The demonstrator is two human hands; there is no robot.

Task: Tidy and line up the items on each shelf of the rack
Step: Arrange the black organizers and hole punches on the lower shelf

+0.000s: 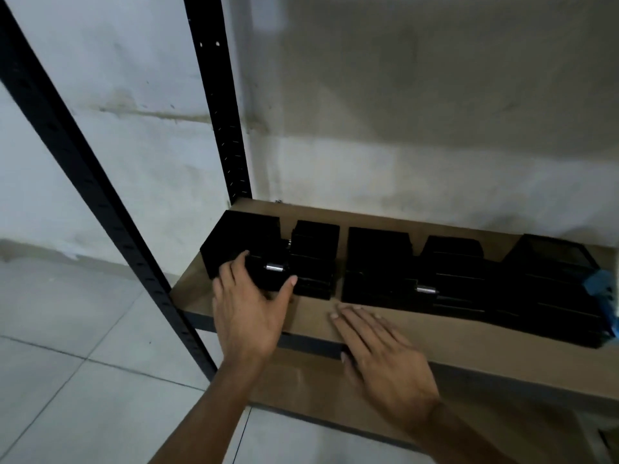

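A row of black boxes (378, 262) sits on the brown shelf (435, 333) of the rack. The row runs from the left end of the shelf to the right side of the view. The left black box (241, 242) is near the shelf's left edge, close to the back post (221, 105). Next to it is a smaller black box (315, 256), with a thin gap of brown shelf between that one and the next box. Two small silver knobs (274, 267) stick out from the boxes. At the far right, something blue (603, 289) rests against the last black box (552, 286).

There is a bare strip of shelf in front of the boxes, all the way along the front edge. Behind the boxes there is only a thin strip before the wall (402, 112). The front post (83, 182) leans across the left of the view.

The left hand (248, 313) is wide open and curved around the front corner of the left box. Its fingers touch the box's left side, and the thumb (289, 284) presses on the front by a silver knob. The right hand (378, 349) lies flat, fingers close together, on the bare front strip. It touches the shelf only, just in front of the middle boxes. A lower brown shelf (318, 390) shows under the hands.
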